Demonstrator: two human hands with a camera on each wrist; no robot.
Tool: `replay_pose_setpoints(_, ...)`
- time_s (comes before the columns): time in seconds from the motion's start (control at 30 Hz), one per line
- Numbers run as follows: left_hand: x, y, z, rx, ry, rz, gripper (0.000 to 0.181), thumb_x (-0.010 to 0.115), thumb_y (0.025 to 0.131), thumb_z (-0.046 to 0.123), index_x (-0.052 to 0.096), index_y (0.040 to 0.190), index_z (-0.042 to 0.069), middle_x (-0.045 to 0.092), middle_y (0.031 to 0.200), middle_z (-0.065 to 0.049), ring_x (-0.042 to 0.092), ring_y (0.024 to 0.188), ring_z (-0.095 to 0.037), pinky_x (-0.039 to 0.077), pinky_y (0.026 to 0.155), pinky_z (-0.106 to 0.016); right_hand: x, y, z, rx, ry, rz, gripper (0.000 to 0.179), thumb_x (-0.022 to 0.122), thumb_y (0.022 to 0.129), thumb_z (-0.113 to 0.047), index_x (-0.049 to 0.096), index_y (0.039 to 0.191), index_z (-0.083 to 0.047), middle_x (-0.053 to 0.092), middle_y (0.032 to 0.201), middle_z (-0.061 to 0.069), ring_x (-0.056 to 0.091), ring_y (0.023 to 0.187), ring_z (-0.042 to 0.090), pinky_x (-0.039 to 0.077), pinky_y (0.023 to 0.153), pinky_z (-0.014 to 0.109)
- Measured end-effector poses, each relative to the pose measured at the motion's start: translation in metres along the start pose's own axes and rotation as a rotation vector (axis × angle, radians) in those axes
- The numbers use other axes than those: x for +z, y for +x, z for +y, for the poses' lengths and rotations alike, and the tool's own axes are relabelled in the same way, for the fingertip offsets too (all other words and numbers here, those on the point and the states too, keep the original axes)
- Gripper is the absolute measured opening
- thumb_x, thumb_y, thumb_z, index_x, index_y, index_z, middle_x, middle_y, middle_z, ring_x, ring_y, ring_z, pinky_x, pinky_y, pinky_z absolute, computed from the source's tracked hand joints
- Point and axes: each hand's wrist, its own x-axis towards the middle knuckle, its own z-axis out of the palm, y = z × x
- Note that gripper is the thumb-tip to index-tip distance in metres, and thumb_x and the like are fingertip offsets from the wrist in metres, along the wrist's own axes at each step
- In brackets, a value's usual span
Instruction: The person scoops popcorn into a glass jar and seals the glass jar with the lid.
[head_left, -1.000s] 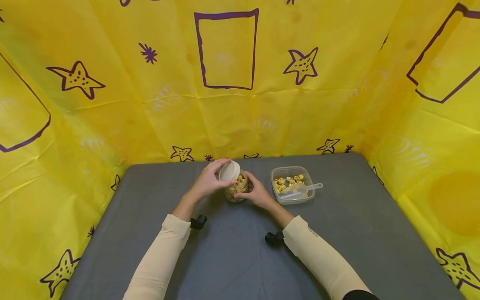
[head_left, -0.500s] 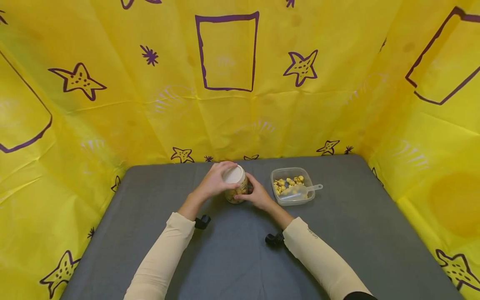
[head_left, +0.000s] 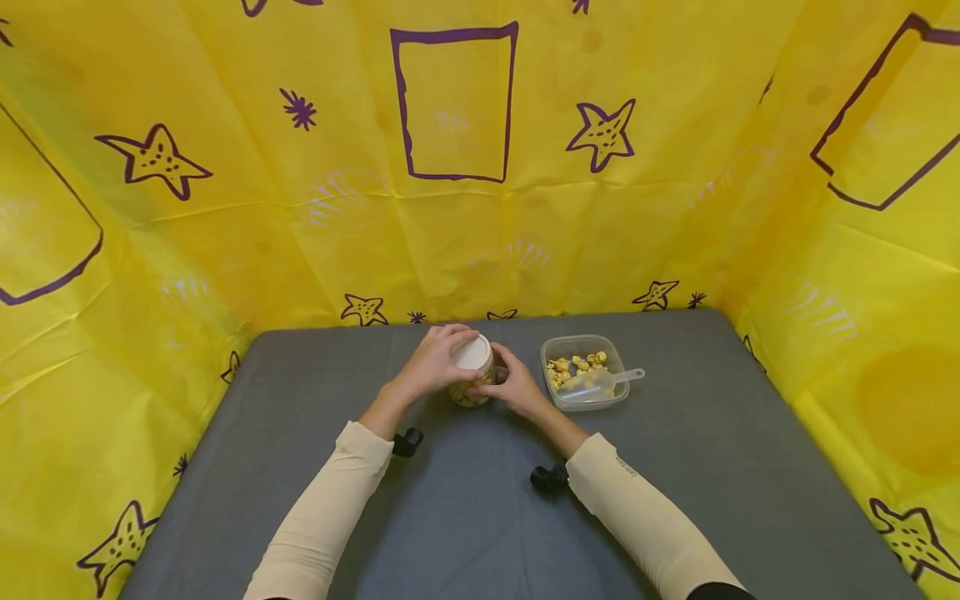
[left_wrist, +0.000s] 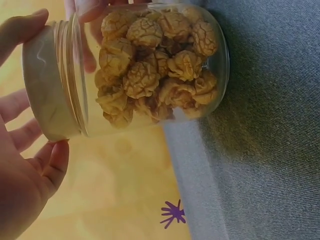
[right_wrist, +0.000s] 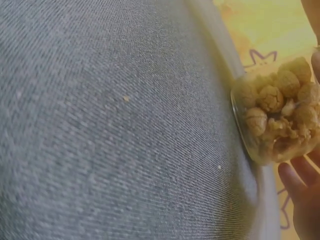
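A clear jar (left_wrist: 87, 117) of caramel popcorn (left_wrist: 142, 75) stands upright on the grey tabletop. Its white lid (head_left: 474, 353) sits level on the mouth, and threads show just below the lid in the left wrist view. My left hand (head_left: 433, 363) grips the lid from the left, with thumb and fingers spread round its rim. From the right, my right hand (head_left: 522, 388) holds the jar's body, thumb in front and fingers behind. In the right wrist view, the jar's lower part shows at the right edge, with part of a hand (right_wrist: 306, 200) beside it.
Right of the jar is a clear plastic tub (head_left: 588, 406) with more popcorn (head_left: 558, 372) and a translucent scoop (head_left: 592, 385), its handle over the tub's right rim. Small crumbs (right_wrist: 126, 98) lie on the tabletop (head_left: 465, 517). Yellow patterned cloth (head_left: 457, 250) surrounds the table.
My left hand has brought the tilted lid down and right onto the jar's mouth, where it now lies flat. My right hand has kept its hold on the jar.
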Motion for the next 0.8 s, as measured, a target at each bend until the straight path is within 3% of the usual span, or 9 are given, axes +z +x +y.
replay_pose_setpoints(0.1, -0.001, 0.000, 0.001, -0.001, 0.010, -0.005, 0.070, 0.083, 0.075, 0.038, 0.058, 0.136, 0.014, 0.052, 0.142, -0.009, 0.045, 0.125, -0.033, 0.046, 0.095, -0.052, -0.001, 0.001, 0.001, -0.007, -0.003, -0.009, 0.080, 0.078, 0.078, 0.002, 0.036, 0.146, 0.003, 0.049, 0.138, 0.029, 0.053, 0.124, 0.042, 0.048, 0.101, 0.051)
replay_pose_setpoints(0.3, -0.001, 0.002, 0.005, 0.003, 0.073, -0.034, 0.069, 0.082, 0.077, 0.041, 0.059, 0.135, 0.014, 0.052, 0.142, -0.009, 0.044, 0.125, -0.034, 0.043, 0.096, -0.051, 0.000, 0.008, 0.023, -0.028, 0.005, 0.016, 0.081, 0.080, 0.076, 0.001, 0.039, 0.146, -0.002, 0.051, 0.137, 0.026, 0.053, 0.125, 0.039, 0.049, 0.099, 0.048)
replay_pose_setpoints(0.47, -0.004, 0.004, 0.004, 0.032, 0.103, -0.089, 0.067, 0.081, 0.078, 0.041, 0.059, 0.136, 0.017, 0.052, 0.143, -0.007, 0.044, 0.125, -0.033, 0.042, 0.094, -0.050, -0.003, 0.001, 0.006, -0.034, -0.004, -0.006, 0.079, 0.079, 0.077, 0.003, 0.039, 0.145, 0.003, 0.052, 0.136, 0.028, 0.051, 0.125, 0.040, 0.049, 0.100, 0.050)
replay_pose_setpoints(0.67, -0.013, 0.008, -0.001, 0.125, 0.052, -0.216, 0.070, 0.080, 0.081, 0.030, 0.050, 0.143, 0.016, 0.047, 0.149, -0.007, 0.041, 0.134, -0.034, 0.042, 0.100, -0.052, -0.005, 0.000, 0.003, -0.008, -0.009, -0.027, 0.081, 0.079, 0.077, -0.001, 0.037, 0.147, -0.001, 0.053, 0.136, 0.025, 0.053, 0.125, 0.037, 0.049, 0.100, 0.049)
replay_pose_setpoints(0.8, -0.016, 0.010, 0.005, 0.098, 0.058, -0.233, 0.077, 0.079, 0.082, 0.033, 0.044, 0.146, 0.011, 0.048, 0.148, -0.011, 0.043, 0.134, -0.034, 0.044, 0.101, -0.051, -0.005, 0.000, 0.003, -0.014, -0.010, -0.024, 0.080, 0.079, 0.078, 0.000, 0.038, 0.146, 0.001, 0.053, 0.136, 0.027, 0.055, 0.123, 0.041, 0.049, 0.098, 0.052)
